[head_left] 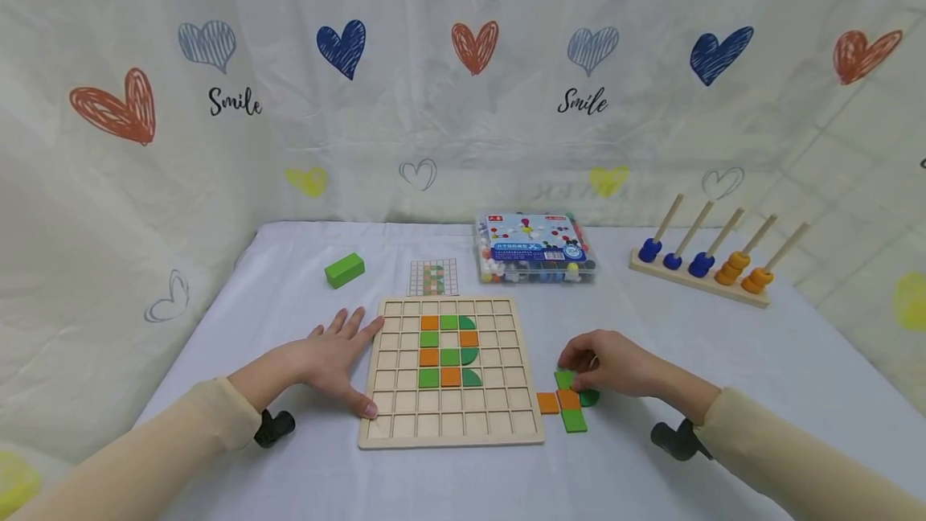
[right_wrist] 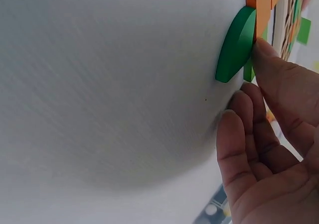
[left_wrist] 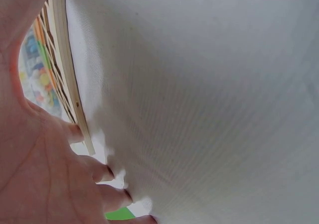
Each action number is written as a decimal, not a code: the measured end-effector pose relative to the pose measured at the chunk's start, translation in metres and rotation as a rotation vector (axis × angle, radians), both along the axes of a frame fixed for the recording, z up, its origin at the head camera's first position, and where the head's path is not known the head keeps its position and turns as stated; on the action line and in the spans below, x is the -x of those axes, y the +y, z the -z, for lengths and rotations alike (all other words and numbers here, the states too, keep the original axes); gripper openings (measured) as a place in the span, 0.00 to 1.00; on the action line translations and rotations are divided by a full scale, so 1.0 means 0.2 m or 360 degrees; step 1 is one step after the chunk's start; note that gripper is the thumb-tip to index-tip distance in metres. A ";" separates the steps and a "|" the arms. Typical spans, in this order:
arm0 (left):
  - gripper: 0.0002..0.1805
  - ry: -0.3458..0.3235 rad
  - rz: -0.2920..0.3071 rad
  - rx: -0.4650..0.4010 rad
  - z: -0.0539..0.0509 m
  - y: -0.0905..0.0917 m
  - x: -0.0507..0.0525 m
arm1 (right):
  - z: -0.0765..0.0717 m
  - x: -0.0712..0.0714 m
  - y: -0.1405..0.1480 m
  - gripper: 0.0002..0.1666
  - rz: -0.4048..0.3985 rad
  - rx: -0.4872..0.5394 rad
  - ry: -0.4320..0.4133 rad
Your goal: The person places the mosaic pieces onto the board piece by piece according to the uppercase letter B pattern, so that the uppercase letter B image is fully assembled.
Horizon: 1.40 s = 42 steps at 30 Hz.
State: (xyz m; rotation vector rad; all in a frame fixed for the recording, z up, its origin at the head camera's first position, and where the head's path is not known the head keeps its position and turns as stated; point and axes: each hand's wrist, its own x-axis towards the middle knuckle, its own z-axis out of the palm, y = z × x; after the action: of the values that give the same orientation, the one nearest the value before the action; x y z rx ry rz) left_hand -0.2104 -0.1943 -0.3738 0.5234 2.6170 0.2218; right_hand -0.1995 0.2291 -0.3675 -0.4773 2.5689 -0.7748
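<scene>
My left hand (head_left: pixel 336 360) rests with spread fingers on the left edge of a wooden grid board (head_left: pixel 492 424), thumb near the lower corner. In the left wrist view, the palm (left_wrist: pixel 35 169) lies beside the board's side. Orange, green and rounded dark green tiles (head_left: pixel 450 357) fill several cells. To the right of the board, my right hand (head_left: pixel 611 363) pinches a light green square tile (head_left: pixel 563 379) between thumb and fingertips; it is partly hidden. Touching or close by lie orange tiles (head_left: pixel 547 403), another green square (head_left: pixel 575 421) and a rounded dark green piece (right_wrist: pixel 235 47).
A small printed pattern card (head_left: pixel 433 277) lies behind the board. A green block (head_left: pixel 344 270) sits at the back left, a clear plastic box of colored parts (head_left: pixel 535 248) at the back. Back right stands a wooden peg rack (head_left: pixel 702 282) with blue and orange beads.
</scene>
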 end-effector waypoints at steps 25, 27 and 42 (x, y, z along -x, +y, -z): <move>0.77 0.0008 -0.0009 0.0019 0.02 0.00 0.00 | 0.02 0.10 -0.02 0.08 -0.0015 -0.0059 0.0025; 0.76 0.0007 -0.0009 0.0018 0.01 0.00 0.00 | 0.02 0.10 -0.03 0.08 0.0004 -0.0076 0.0056; 0.76 0.0020 0.0000 0.0010 0.02 -0.01 0.01 | 0.02 0.09 -0.04 0.15 0.0041 -0.0110 0.0089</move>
State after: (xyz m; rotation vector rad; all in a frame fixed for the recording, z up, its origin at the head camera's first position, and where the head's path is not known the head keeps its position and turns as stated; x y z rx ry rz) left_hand -0.2127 -0.1957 -0.3781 0.5242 2.6293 0.2107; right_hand -0.2184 0.2206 -0.3708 -0.4515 2.6487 -0.6876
